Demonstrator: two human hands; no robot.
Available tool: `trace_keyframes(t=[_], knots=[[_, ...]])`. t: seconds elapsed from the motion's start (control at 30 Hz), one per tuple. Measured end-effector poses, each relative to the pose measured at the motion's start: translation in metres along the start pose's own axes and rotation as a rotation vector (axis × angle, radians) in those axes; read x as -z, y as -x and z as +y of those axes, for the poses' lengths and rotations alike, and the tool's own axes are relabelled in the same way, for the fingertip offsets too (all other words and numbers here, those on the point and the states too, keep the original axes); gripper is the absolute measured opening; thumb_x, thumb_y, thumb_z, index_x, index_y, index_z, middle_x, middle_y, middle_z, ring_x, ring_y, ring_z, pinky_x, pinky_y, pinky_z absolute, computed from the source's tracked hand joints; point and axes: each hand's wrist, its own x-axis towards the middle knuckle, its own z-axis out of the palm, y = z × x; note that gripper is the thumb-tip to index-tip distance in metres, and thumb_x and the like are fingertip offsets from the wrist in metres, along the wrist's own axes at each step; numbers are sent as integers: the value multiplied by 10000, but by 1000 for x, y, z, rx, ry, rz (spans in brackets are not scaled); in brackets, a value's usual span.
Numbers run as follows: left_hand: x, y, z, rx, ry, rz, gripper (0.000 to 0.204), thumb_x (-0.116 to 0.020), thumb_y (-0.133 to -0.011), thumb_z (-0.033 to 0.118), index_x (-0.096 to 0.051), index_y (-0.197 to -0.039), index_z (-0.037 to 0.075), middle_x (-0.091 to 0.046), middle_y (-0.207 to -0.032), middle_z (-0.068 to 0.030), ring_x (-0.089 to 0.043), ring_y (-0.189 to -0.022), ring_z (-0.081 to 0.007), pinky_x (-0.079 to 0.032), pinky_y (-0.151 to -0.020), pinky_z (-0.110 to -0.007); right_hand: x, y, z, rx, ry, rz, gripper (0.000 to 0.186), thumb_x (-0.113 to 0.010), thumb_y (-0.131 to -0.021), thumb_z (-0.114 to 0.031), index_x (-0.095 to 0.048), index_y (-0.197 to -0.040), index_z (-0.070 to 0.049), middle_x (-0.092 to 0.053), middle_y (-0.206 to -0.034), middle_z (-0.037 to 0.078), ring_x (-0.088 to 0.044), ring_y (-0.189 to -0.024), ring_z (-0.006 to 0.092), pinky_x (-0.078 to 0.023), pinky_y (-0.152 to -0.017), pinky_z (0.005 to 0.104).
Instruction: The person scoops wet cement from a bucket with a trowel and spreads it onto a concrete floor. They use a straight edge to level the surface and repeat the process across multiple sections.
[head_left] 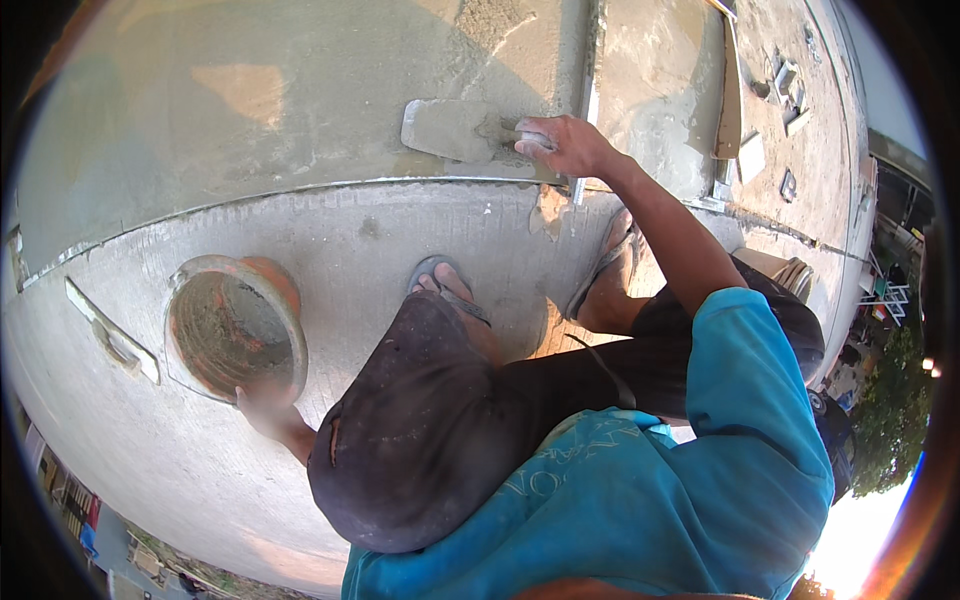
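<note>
My right hand (555, 145) is closed round the handle of a cement-coated rectangular steel trowel (445, 130), which lies flat on wet grey mortar (300, 100). My left hand (268, 410) is at the lower rim of an orange bucket (283, 280) with grey mortar smeared inside; its fingers look hazy, and I cannot tell whether they grip it. Left of the bucket, a long metal float (85, 300) lies on the concrete.
My sandalled feet (440, 280) are on a concrete strip (360, 230) beside the mortar edge. Long straight strips (590, 60) cross the surface. Scraps and small tools (785, 80) lie at upper right, stacked items (775, 270) behind my right leg, greenery (890, 400) beyond.
</note>
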Motion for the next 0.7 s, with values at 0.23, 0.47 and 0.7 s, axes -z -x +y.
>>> trace_keyframes(t=[0.23,0.47,0.7], knots=[[-9,10,11,37,48,-33,344,-453,-1048,267,-549,-1118,-56,-599,-900,-89,-576,-800,-206,-501,-744,-353,25,-33,15,-307,-228,412,454,-565,-975,-443,-622,-1160,-33,-690,-968,144,-683,-818,286,-542,-744,397],[-1,6,7,112,222,-106,503,-526,-979,330,-444,-1323,-29,-496,-1257,-146,-471,-1173,-271,-371,-1014,-417,20,-67,-18,-411,-751,402,323,-543,-1005,-356,-595,-1013,-36,-533,-711,58,-534,-551,130,-469,-490,316],[12,-21,-17,119,273,-199,520,-546,-970,292,-467,-1337,-67,-544,-1282,-181,-550,-1176,-305,-464,-998,-447,15,-59,-40,-145,-77,243,448,-524,-958,-488,-616,-1235,-148,-701,-1060,152,-681,-992,325,-530,-873,454]])
